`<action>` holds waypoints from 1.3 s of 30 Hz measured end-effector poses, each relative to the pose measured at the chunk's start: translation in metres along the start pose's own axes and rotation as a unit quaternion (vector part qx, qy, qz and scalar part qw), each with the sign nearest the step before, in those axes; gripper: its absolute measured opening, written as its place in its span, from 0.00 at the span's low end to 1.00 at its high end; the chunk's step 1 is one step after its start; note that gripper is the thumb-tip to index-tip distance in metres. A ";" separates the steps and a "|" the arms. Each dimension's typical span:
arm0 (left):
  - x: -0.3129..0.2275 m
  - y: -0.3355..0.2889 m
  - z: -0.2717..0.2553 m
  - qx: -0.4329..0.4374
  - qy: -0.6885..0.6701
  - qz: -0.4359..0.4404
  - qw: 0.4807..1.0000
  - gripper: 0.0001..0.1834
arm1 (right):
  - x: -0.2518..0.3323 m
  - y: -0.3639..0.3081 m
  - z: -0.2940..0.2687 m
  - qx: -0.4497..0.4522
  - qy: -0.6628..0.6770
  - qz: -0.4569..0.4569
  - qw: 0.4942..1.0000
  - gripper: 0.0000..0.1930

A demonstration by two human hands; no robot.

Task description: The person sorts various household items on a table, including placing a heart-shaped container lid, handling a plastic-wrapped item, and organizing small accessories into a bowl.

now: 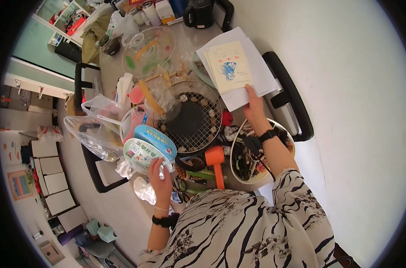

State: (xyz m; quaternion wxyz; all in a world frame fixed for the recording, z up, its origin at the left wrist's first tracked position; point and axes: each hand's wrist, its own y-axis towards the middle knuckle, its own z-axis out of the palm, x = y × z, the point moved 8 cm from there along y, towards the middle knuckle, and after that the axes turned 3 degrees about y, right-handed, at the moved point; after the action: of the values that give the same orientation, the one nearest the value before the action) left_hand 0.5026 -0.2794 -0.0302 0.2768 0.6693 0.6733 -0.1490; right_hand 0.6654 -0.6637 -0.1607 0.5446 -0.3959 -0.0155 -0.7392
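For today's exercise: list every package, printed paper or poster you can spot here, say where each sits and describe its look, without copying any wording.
Oval tin: table's left edge, touched by the left hand; blue side, pale green printed lid.
Booklet: on top of white sheets, held by the right hand; cream cover, blue drawing.
White box: table's far end; orange base.
Poster: lower left; multicoloured stripes.

One round wire grill (192, 118), one black kettle (199, 13), one orange-handled tool (216, 163), two hands.
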 end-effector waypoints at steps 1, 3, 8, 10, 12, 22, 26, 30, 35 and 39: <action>0.001 0.003 0.021 0.047 -0.129 -0.054 0.989 0.15 | 0.001 -0.011 0.000 0.005 -0.005 0.009 1.000 0.18; -0.016 0.014 0.065 0.147 -0.357 -0.135 0.912 0.17 | 0.003 -0.039 -0.011 -0.012 -0.013 0.050 0.999 0.22; -0.100 0.024 0.114 0.291 -0.713 -0.164 0.616 0.34 | 0.010 -0.144 -0.008 0.050 -0.047 0.113 0.991 0.26; -0.130 0.024 0.101 0.315 -0.732 -0.146 0.586 0.36 | 0.007 -0.183 -0.017 0.049 -0.084 0.135 0.986 0.26; -0.126 0.012 0.090 0.297 -0.755 -0.149 0.566 0.34 | 0.005 -0.215 -0.023 0.048 -0.110 0.122 0.985 0.26; -0.004 -0.073 0.022 0.162 -0.813 -0.254 0.499 0.23 | -0.058 -0.302 0.003 0.202 -0.327 0.064 0.921 0.25; 0.043 -0.086 0.000 0.131 -0.803 -0.243 0.528 0.24 | -0.116 -0.318 0.021 0.229 -0.293 0.198 0.907 0.24; 0.090 -0.114 -0.040 0.024 -0.785 -0.279 0.552 0.25 | -0.181 -0.341 0.042 0.276 -0.261 0.286 0.880 0.25; 0.143 -0.134 -0.008 -0.003 -0.761 -0.317 0.566 0.24 | -0.216 -0.340 0.035 0.294 -0.311 0.314 0.848 0.25; 0.157 -0.146 0.032 -0.003 -0.748 -0.370 0.550 0.24 | -0.219 -0.324 0.002 0.255 -0.302 0.388 0.832 0.24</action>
State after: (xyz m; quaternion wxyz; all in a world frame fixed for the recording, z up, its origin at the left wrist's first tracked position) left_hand 0.3727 -0.1779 -0.1707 0.6027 0.0064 0.4116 -0.6836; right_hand 0.4225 -0.3576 -0.1590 0.8366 -0.4203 -0.2121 -0.2801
